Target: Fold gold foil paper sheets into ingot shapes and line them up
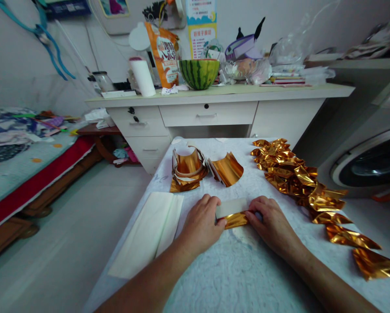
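Both hands work on one sheet of gold foil paper [236,220], its pale backing showing along the far side and a gold fold along the near edge. My left hand [204,219] pinches the left end between thumb and fingers. At the right end, my right hand [271,219] grips the same sheet, thumb on the gold fold. Beyond them stand a curled roll of gold foil sheets [188,164] and a smaller curved stack of gold sheets [228,168]. Left of my left hand lies folded white paper [143,230]. Folded gold foil pieces [289,178] line the table's right side.
The cloth-covered table [211,278] abuts a white desk [211,114] bearing a watermelon-patterned bowl [199,74], an orange pouch [164,56] and a paper roll [143,77]. A washing machine [361,143] stands at right, a bed [35,169] at left.
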The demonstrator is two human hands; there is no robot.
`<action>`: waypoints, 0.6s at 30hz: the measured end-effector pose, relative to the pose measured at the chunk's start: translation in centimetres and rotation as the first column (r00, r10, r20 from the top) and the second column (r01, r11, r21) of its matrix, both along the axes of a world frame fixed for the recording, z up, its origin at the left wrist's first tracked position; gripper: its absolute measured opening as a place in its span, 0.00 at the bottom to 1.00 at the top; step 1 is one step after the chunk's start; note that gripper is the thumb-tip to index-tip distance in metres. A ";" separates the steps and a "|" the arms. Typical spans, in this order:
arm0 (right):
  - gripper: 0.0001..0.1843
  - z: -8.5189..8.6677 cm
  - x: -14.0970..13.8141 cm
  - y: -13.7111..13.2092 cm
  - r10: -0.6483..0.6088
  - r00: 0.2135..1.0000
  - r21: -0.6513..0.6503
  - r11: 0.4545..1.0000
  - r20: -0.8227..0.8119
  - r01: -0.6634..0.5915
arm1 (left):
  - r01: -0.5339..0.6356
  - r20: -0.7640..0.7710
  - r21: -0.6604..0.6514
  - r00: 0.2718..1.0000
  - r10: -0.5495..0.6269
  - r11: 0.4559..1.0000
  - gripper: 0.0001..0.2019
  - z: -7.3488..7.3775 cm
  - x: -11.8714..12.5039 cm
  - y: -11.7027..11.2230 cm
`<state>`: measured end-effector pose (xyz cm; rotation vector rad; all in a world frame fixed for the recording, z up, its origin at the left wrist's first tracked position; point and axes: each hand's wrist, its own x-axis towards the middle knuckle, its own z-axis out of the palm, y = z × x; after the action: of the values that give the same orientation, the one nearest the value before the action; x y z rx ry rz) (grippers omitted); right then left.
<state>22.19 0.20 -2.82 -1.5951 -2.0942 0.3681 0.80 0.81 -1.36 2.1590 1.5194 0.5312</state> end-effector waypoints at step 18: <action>0.08 -0.3 0.0 0.0 -0.001 1.000 0.023 1.000 0.027 0.000 | -0.047 0.038 0.044 0.998 0.046 0.998 0.17 0.1 0.3 0.1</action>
<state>22.17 0.16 -3.09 -1.5964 -2.1106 0.3229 1.13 0.88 -1.27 2.1394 1.5551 0.6235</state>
